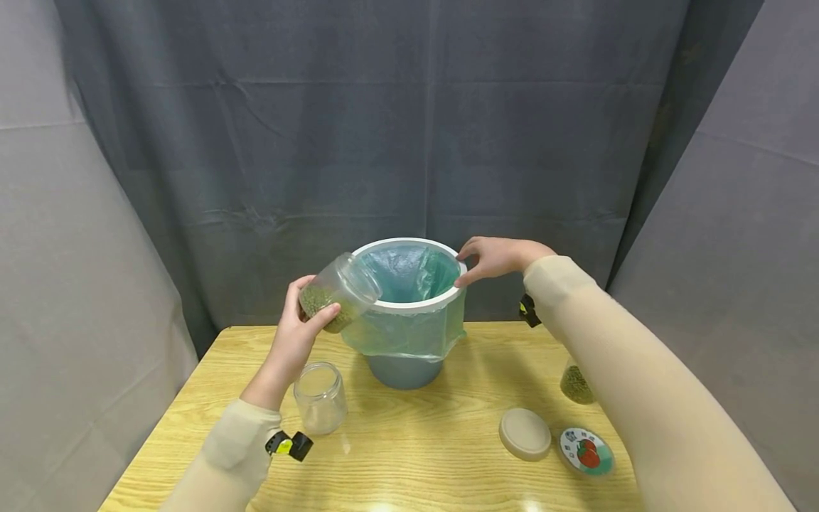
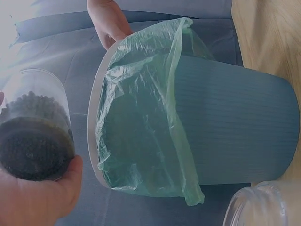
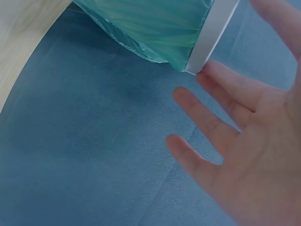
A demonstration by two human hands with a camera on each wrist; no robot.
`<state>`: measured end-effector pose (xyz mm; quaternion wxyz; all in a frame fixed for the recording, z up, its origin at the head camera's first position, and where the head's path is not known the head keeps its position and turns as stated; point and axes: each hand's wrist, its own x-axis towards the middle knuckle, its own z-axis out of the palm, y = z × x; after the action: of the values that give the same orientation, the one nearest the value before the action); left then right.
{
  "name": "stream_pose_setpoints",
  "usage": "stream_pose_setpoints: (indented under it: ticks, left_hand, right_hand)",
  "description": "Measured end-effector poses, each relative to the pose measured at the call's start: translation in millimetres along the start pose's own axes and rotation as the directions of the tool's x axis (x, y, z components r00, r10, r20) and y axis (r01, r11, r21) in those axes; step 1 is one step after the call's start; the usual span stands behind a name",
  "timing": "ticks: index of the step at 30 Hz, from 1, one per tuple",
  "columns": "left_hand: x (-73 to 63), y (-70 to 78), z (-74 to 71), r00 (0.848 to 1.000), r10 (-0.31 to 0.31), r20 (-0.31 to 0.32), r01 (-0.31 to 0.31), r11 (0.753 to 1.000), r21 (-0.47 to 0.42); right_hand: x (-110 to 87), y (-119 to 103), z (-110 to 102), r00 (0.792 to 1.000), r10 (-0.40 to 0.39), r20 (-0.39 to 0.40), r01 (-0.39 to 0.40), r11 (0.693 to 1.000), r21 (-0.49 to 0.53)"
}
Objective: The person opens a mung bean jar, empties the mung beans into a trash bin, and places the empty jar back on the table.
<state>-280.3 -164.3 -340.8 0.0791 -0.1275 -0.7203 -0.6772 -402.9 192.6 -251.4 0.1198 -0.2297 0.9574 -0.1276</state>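
My left hand point(image 1: 296, 334) grips a clear jar point(image 1: 345, 283) partly filled with small green beans point(image 2: 35, 146). The jar has no lid and tilts, its mouth over the near left rim of a blue trash can point(image 1: 404, 372). A green bag point(image 1: 397, 334) lines the can and folds over its outside, under a white ring point(image 1: 409, 308). At the right side of that ring, my right hand point(image 1: 495, 257) touches with its fingertips. Its fingers are spread and fairly straight in the right wrist view, two of them right at the ring point(image 3: 211, 37).
Another clear jar point(image 1: 320, 400) stands uncovered on the wooden table point(image 1: 409, 455), left of the can. To the right lie a beige lid point(image 1: 525, 434) and a round lid with a tomato picture point(image 1: 586, 451). A jar with green contents point(image 1: 577, 385) is partly behind my right sleeve.
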Motion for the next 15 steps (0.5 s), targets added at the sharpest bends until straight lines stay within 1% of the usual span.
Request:
stream_pose_setpoints:
  ticks: [7, 11, 15]
  left_hand:
    - [4.5, 4.7, -2.8, 1.0, -0.006, -0.012, 0.006, 1.0, 0.007]
    - [6.3, 6.8, -6.3, 0.999, -0.042, -0.03, 0.043, 0.999, 0.013]
    - [9.6, 8.2, -9.9, 0.996, -0.07, -0.051, 0.069, 0.997, -0.027]
  right_hand:
    - [-2.8, -5.5, -4.4, 1.0, 0.005, 0.0, -0.005, 1.0, -0.025]
    - [-4.4, -8.4, -4.4, 1.0, 0.017, -0.002, -0.017, 1.0, -0.02]
    - [-3.3, -9.4, -3.8, 1.0, 0.029, 0.003, -0.029, 0.999, -0.018]
